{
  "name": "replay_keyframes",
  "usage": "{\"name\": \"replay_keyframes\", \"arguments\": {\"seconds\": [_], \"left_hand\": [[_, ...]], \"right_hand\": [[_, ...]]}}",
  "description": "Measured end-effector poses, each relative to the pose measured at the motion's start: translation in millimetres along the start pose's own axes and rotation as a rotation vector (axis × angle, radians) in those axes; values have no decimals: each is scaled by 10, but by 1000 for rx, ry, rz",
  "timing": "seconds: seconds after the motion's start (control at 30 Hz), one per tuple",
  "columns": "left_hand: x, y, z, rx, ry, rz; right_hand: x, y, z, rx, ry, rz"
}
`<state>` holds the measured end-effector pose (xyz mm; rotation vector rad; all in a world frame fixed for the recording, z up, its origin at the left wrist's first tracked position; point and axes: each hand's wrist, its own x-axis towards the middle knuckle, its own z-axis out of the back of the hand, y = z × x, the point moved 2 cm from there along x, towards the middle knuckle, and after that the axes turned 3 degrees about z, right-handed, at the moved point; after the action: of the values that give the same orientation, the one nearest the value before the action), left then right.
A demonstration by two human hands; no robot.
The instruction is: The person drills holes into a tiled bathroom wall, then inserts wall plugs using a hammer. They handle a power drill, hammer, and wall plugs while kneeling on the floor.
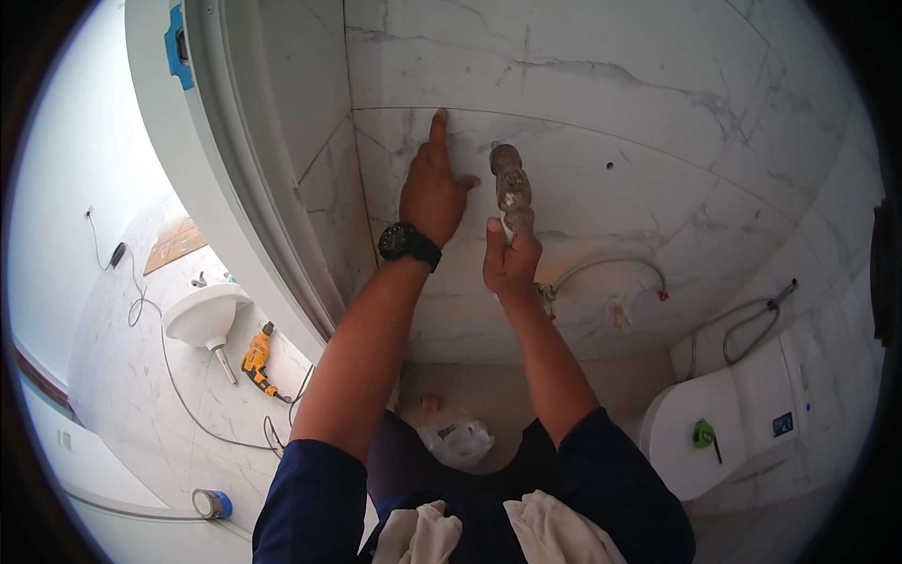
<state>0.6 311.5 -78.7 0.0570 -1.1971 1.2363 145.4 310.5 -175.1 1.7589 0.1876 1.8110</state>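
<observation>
My left hand [434, 193] is laid against the white marbled wall tile [564, 141], its index finger stretched up to the joint line between two tiles and its thumb spread out. A black watch [410, 244] sits on that wrist. In my right hand [513, 263] is a knobbly grey-brown stick-shaped thing [508, 174], held upright just right of the left hand. Thin wire-like bits show at its top; its exact kind is unclear. My fingers hide its lower end. A small dark hole [610, 166] is in the wall farther right.
Below my right hand, a flexible hose [611, 261] hangs from a wall valve. A white toilet [691, 432] with a green tape measure [704, 433] on its lid stands right. Left, beyond the door frame [254, 188], lie a white basin [202, 315], yellow drill [257, 362] and tin [212, 504].
</observation>
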Motion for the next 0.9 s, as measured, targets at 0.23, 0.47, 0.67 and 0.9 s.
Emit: {"name": "replay_keyframes", "arguments": {"seconds": [0.23, 0.47, 0.67, 0.9], "left_hand": [[3, -57, 51, 6, 38, 58], [-3, -54, 43, -16, 59, 60], [3, -70, 54, -3, 34, 35], [5, -83, 73, -54, 88, 73]], "right_hand": [[-135, -53, 51, 49, -74, 112], [27, -88, -39, -24, -14, -46], [-150, 7, 70, 44, -71, 168], [22, 3, 15, -49, 3, -106]]}}
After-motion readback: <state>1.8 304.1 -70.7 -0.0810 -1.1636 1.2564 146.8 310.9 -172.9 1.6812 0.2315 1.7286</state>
